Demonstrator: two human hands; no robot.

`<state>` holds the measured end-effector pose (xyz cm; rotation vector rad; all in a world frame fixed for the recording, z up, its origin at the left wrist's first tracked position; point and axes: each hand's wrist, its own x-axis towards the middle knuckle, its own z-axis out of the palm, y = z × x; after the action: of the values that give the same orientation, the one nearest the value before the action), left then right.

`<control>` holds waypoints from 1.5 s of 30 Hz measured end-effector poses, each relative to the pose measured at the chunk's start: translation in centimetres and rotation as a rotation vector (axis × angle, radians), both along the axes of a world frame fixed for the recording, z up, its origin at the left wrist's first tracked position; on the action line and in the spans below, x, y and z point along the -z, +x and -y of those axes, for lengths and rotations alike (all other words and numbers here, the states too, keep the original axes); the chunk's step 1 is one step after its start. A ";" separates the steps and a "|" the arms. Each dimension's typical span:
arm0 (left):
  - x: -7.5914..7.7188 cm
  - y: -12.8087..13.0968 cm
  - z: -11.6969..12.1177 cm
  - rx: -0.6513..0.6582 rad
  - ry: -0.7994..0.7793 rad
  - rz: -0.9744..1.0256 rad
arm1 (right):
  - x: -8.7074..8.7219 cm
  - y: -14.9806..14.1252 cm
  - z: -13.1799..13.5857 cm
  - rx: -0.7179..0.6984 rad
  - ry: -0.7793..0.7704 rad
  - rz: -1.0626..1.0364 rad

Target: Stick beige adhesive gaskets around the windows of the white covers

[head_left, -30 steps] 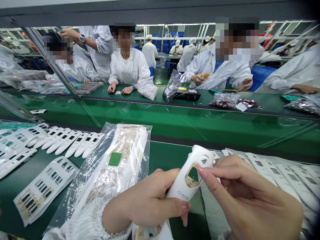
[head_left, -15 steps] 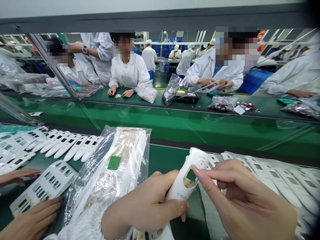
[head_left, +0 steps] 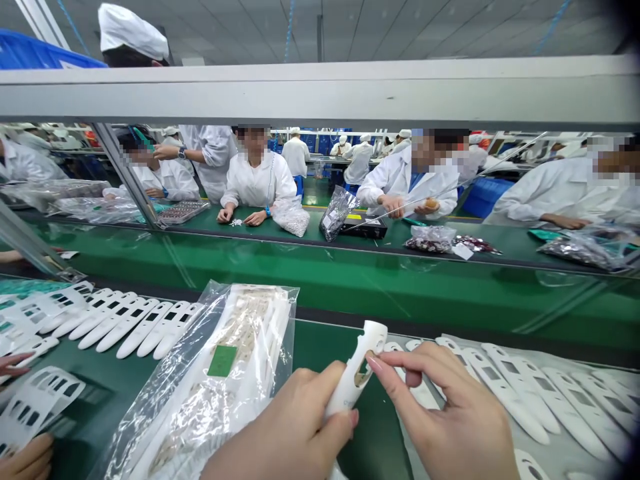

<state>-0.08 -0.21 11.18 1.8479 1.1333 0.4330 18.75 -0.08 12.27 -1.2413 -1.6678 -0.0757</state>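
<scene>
My left hand (head_left: 295, 423) is wrapped round a white plastic casing (head_left: 344, 392), held tilted with its upper end away from me. The casing has an oval window cut in it, with a tan and greenish piece showing inside the edge. My right hand (head_left: 450, 407) has thumb and forefinger pinched at the rim of that window; what lies between the fingertips is too small to make out. Left of my hands lies a clear plastic bag (head_left: 173, 400) of white and tan sheets, a green square (head_left: 222, 361) on it.
Rows of white casings (head_left: 510, 393) lie on the right, and more casings (head_left: 143, 327) on the left. A co-worker's hand (head_left: 30, 459) holds a white cut-out sheet (head_left: 55, 393). Across a green divider (head_left: 320, 273), people in white coats sit at another bench.
My view has tipped upward, showing more ceiling. The casing has turned, so its window now faces more to the right. My right fingers stay pinched at it. The co-worker's sheet has moved left.
</scene>
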 end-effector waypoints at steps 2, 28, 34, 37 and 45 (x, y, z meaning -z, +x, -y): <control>0.2 0.0 -0.1 -0.005 -0.020 0.039 | 0.1 0.1 0.0 -0.008 -0.011 0.016; 0.6 0.2 -0.8 -0.005 -0.200 0.456 | 0.8 0.9 -1.0 -0.339 -0.406 -0.425; 0.2 -0.1 -0.4 0.001 -0.144 0.346 | 1.0 0.8 -0.7 -0.322 -0.362 -0.428; 0.2 -0.2 -0.4 0.005 -0.134 0.337 | 1.1 0.6 -0.7 -0.314 -0.356 -0.452; 0.2 -0.4 -0.2 -0.003 -0.145 0.328 | 0.6 0.0 -0.2 -0.257 -0.263 -0.424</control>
<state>-0.44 0.01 10.99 1.5804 0.9185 0.6141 18.80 0.08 11.69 -1.1251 -1.4747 0.5440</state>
